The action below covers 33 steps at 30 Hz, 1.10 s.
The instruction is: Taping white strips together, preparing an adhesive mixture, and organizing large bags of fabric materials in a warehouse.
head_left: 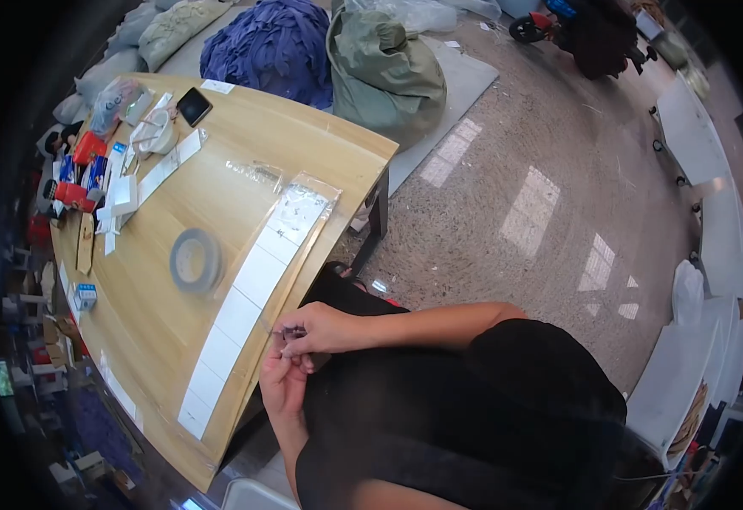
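Observation:
My left hand [281,384] and my right hand [320,328] meet at the near edge of the wooden table [125,289]. Both have their fingers curled in and pressed together at the tips. Something small and dark seems to sit between them, but the fingers cover most of it. Just beyond the hands lies a long white strip [237,321] marked into sections, under clear film along the table's edge. A roll of clear tape [175,262] rests flat on the tabletop to its left.
On the table's far side are a dark phone [194,107], a white basket [154,133], a red bottle [74,196] and a small blue-and-white box [85,296]. Beyond stand a purple cloth heap [267,53] and a green sack [386,76]. White tables [701,144] line the right.

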Tool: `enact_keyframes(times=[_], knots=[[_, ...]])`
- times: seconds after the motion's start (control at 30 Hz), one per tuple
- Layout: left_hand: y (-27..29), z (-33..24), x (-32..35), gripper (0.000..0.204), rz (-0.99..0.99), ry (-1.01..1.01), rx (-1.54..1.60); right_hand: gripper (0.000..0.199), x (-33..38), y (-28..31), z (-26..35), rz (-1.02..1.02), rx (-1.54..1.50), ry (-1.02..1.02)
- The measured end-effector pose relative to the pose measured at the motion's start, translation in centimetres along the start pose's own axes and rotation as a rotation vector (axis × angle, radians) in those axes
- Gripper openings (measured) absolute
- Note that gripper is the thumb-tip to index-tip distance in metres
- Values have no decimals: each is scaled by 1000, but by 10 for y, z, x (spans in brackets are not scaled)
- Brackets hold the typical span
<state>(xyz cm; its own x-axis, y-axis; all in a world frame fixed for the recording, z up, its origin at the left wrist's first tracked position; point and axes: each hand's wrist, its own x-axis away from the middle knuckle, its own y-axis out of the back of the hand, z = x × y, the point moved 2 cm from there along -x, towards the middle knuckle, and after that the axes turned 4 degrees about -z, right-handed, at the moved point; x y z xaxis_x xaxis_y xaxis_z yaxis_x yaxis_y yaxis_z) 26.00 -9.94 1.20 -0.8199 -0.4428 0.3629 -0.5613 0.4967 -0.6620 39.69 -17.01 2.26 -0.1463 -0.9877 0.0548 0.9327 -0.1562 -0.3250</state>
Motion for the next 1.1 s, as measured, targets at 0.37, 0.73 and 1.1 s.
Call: enact_keyframes(times=[0.37,0.73,1.1], knots=[[-5,12,-17,34,-28,4,194,14,5,16,6,-275,531,376],[-34,8,-9,27,-71,-5,-375,35,16,68,8,-441,320,158],[40,-88,-35,10,-767,-697,-784,22,119,275,87,-1220,854,131]])
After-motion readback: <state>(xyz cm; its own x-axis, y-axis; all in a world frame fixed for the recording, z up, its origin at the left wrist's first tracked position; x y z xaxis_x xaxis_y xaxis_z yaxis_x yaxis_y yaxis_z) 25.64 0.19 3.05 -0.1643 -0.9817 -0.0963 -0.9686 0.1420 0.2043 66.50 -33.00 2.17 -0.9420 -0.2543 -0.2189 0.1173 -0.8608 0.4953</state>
